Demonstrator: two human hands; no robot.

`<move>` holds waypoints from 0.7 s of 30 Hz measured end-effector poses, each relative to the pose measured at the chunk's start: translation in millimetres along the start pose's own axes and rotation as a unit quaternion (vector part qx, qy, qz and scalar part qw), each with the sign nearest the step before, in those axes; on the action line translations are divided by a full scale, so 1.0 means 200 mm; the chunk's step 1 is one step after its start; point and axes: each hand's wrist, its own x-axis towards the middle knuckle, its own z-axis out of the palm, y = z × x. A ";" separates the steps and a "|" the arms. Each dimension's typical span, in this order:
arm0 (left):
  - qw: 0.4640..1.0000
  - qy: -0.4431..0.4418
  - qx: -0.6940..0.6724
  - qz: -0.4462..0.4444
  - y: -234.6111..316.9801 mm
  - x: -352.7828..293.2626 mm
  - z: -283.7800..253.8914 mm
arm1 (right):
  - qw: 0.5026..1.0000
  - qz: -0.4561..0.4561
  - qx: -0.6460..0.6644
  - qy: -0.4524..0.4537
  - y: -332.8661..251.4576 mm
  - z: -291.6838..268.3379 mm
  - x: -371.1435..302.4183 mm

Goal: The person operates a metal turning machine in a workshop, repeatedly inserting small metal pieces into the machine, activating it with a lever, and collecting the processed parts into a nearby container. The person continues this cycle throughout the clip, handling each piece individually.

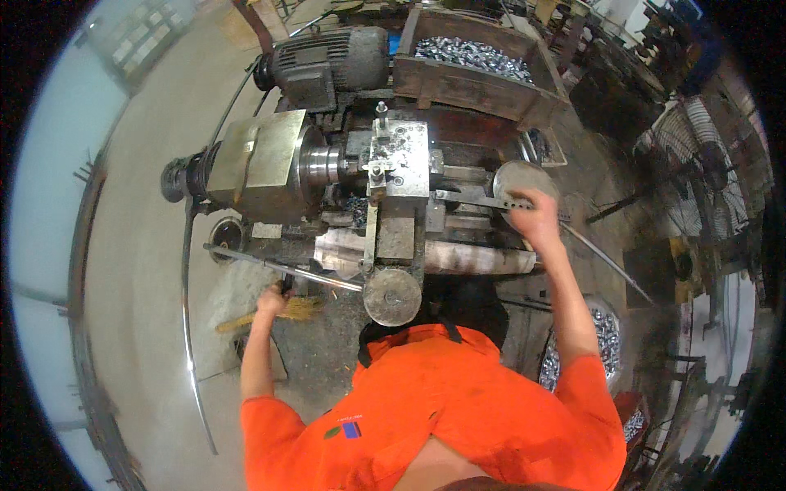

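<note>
A lathe with a grey box-shaped headstock (258,159), a bright round chuck (321,164) and a square metal tool post (407,155) stands in front of me. My left hand (271,299) is closed around a short dark handle (286,283), just below a long steel rod (307,274) that runs to a round metal disc (392,297) near my waist. My right hand (535,218) is closed at the near edge of a round handwheel (520,176), beside the end of a flat bar with holes (475,199). The fingers hide what exactly it grips there.
Behind the lathe are a ribbed electric motor (332,61) and a wooden crate (458,86) of small shiny metal pieces. More pieces fill a container (607,340) at my right. A broom head (299,308) lies below my left hand. A fan (696,164) stands at the right.
</note>
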 end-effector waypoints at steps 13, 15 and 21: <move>0.903 0.388 -0.119 -0.137 -0.55 -0.90 -0.79 | 0.954 -0.095 -0.070 -0.277 -0.91 0.80 0.59; 0.901 0.373 0.092 -0.199 -0.50 -0.87 -0.64 | 0.946 -0.109 -0.087 -0.291 -0.86 0.85 0.59; 0.898 0.346 0.055 -0.266 -0.66 -0.72 -0.86 | 0.950 -0.101 -0.051 -0.291 -0.87 0.85 0.58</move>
